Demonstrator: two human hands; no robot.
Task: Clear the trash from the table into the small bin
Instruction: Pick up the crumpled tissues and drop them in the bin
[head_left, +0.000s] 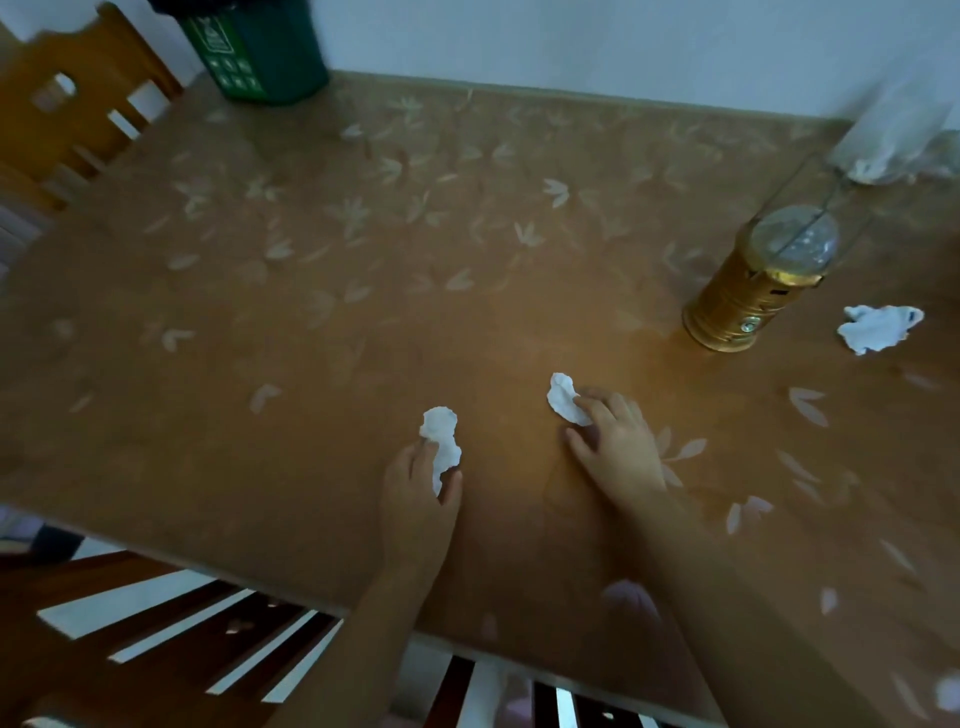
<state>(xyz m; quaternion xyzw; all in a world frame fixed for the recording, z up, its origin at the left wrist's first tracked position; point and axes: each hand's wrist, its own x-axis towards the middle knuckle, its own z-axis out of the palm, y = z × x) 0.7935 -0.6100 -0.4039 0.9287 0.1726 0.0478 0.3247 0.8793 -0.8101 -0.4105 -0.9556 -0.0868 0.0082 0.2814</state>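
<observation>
The table (311, 249) carries a brown cloth with a pale leaf print and stands against a white wall; wooden chairs sit at its left and near edges. The small bin (260, 49), dark green, stands at the far left corner, well apart from both of my hands.

Current step, as I judge it: pickup of two pieces at once. My left hand (421, 499) lies on the cloth with thumb and forefinger narrowed around a crumpled white tissue (441, 441). I cannot tell whether the tissue is clear of the surface. My right hand (618, 441) has its fingertips on the edge of a second tissue wad (565, 400), fingers spread and not yet drawn together; the wad rests on the table.

A third crumpled tissue (878, 327) lies at the far right, just beside a gold lantern (758, 286). A clear plastic bag (904, 135) sits at the far right corner.

Next move calls for pinching the right-hand wad, lifting both, then a long reach to the bin. The paper is light and may slip from a loose pinch.
</observation>
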